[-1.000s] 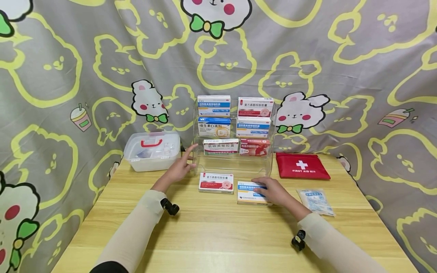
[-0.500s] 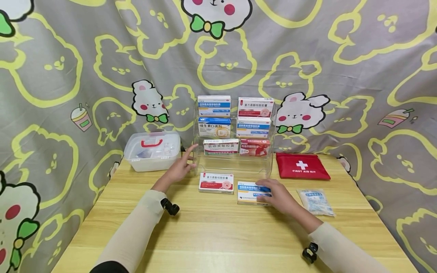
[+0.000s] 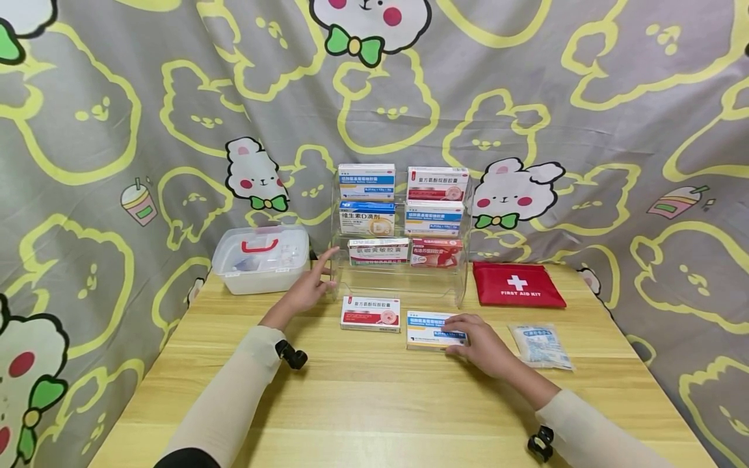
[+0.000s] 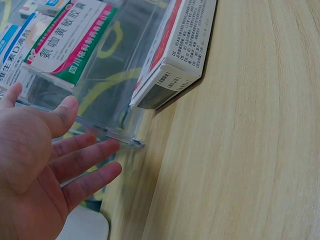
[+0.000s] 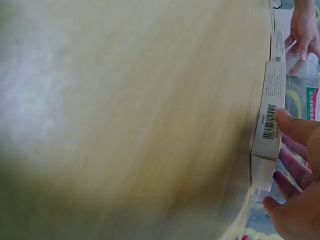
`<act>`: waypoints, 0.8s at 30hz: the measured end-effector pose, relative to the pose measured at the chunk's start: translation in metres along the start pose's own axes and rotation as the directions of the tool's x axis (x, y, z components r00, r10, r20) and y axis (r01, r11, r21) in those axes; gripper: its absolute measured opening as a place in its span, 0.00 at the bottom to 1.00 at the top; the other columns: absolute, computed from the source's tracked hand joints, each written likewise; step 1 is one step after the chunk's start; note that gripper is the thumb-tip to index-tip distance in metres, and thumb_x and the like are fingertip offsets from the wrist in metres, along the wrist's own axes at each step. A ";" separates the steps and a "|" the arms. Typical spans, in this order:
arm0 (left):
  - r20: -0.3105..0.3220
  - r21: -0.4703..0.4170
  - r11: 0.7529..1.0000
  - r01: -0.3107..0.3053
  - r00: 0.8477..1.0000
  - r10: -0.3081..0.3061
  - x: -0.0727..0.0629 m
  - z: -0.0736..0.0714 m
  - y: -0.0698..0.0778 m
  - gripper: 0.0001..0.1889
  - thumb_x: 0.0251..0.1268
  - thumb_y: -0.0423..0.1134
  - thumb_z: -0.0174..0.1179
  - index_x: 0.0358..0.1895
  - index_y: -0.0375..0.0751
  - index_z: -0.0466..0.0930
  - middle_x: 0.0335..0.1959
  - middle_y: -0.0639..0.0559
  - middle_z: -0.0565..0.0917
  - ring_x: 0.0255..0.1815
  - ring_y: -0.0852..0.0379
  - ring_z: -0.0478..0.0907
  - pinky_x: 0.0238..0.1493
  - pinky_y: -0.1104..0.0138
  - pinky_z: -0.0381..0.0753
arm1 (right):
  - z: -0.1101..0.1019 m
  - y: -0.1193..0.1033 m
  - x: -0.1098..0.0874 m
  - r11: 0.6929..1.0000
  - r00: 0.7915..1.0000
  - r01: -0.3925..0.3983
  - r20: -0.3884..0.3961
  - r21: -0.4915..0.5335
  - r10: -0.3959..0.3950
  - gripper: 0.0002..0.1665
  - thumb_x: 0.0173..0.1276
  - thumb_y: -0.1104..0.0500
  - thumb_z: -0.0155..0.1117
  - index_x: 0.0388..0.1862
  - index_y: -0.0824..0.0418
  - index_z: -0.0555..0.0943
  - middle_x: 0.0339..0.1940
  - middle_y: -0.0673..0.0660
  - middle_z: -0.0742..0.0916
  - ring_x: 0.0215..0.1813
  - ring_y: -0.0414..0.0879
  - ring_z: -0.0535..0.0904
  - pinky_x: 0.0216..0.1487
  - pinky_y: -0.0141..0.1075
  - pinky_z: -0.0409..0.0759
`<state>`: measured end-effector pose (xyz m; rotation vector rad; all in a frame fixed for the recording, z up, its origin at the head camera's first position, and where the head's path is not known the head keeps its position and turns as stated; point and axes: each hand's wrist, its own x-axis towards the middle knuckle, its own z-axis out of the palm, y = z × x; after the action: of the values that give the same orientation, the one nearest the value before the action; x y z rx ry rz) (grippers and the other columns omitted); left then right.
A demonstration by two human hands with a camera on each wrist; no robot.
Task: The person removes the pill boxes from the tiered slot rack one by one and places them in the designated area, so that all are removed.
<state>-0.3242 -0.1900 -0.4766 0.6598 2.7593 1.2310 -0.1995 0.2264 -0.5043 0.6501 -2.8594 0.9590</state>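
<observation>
In the head view my right hand (image 3: 486, 344) is at the right end of a blue-and-white medicine box (image 3: 426, 330), its thumb near the front edge and its fingers over the upper side. In the right wrist view the thumb and loosely spread fingers lie around that box (image 5: 269, 95). My left hand (image 3: 304, 291) is beside the left side of a clear tiered rack (image 3: 404, 283), index finger extended along it. The left wrist view shows spread fingers by the rack's edge. A red-and-white medicine box (image 3: 371, 315) sits left of the blue one, at the rack's foot.
Several medicine boxes (image 3: 378, 251) stand in pairs on the rack's upper tiers. Left of it is a translucent storage box (image 3: 263, 279) with a red handle. A red first aid pouch (image 3: 517, 296) and a clear packet (image 3: 541, 348) lie on the right of the wooden table (image 3: 374, 416).
My right hand has slid right and toward me along the blue-and-white medicine box, and its thumb and fingers have spread apart. The box and my left hand stay in place.
</observation>
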 end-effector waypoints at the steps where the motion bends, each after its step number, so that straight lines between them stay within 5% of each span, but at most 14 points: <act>1: 0.000 0.003 1.000 -0.001 1.000 0.001 0.000 0.000 0.000 0.46 0.77 0.31 0.57 0.83 0.74 0.40 0.66 0.27 0.76 0.64 0.35 0.78 0.36 0.60 0.83 | 0.000 0.000 0.001 1.000 1.000 0.001 -0.001 -0.004 -0.001 0.23 0.62 0.60 0.79 0.57 0.59 0.87 0.60 0.55 0.84 0.65 0.57 0.76 0.68 0.57 0.74; 15: -0.018 0.016 1.000 -0.026 1.000 0.026 0.001 0.000 -0.003 0.46 0.77 0.32 0.59 0.82 0.75 0.41 0.68 0.28 0.75 0.66 0.34 0.77 0.44 0.50 0.84 | 0.001 -0.001 0.014 1.000 1.000 -0.010 -0.006 -0.004 0.010 0.23 0.62 0.61 0.79 0.57 0.61 0.88 0.60 0.58 0.84 0.65 0.59 0.76 0.68 0.57 0.73; 24: -0.018 0.018 1.000 -0.025 1.000 0.026 0.001 0.000 -0.004 0.46 0.77 0.33 0.59 0.82 0.76 0.41 0.67 0.28 0.76 0.66 0.35 0.77 0.42 0.53 0.85 | 0.003 0.002 0.024 1.000 1.000 -0.003 -0.011 -0.002 0.003 0.23 0.62 0.61 0.79 0.57 0.60 0.87 0.60 0.58 0.84 0.66 0.60 0.76 0.68 0.58 0.74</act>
<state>-0.3262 -0.1921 -0.4800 0.6905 2.7890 1.2245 -0.2223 0.2171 -0.5037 0.6387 -2.8528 0.9563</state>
